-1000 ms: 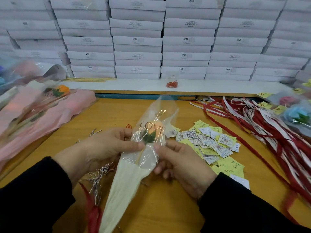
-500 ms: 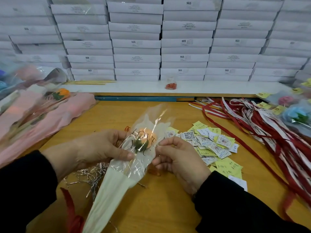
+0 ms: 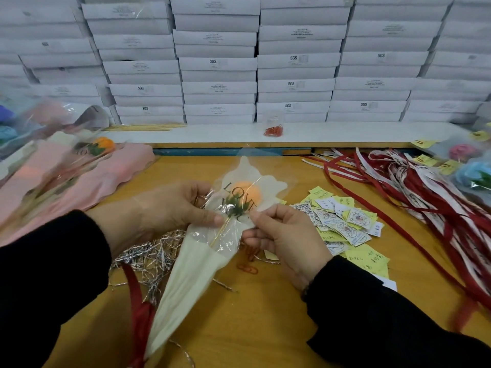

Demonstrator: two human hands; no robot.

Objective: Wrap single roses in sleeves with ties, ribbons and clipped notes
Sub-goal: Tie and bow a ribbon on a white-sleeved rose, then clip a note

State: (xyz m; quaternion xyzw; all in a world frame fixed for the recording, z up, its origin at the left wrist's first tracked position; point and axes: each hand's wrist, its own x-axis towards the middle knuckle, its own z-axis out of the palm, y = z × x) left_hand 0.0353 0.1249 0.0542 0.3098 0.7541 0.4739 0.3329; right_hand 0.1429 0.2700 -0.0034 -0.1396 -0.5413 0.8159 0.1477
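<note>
Gathering the sleeve [image 3: 191, 274] around the stem, we hold it just above the worktop [image 3: 265, 328] with both hands close together at its neck. Our left hand [image 3: 170, 211] pinches the clear film from one side, and our right hand [image 3: 281, 235] pinches it from the other, thumbs and fingertips curled onto the plastic just below the orange rose [image 3: 245, 191], which sits inside the sleeve's open top. To do this step well, we judge that the film should be drawn in evenly on both sides so the stem stays centred and the printed lettering faces up (a lopsided pinch would likely twist the bloom sideways). The silver ties [image 3: 148, 258] lie touching the sleeve's left edge, so one hand should keep the gather tight while the other reaches for one. Ribbons [image 3: 425, 197] and paper notes [image 3: 342, 224] wait to our right.
</note>
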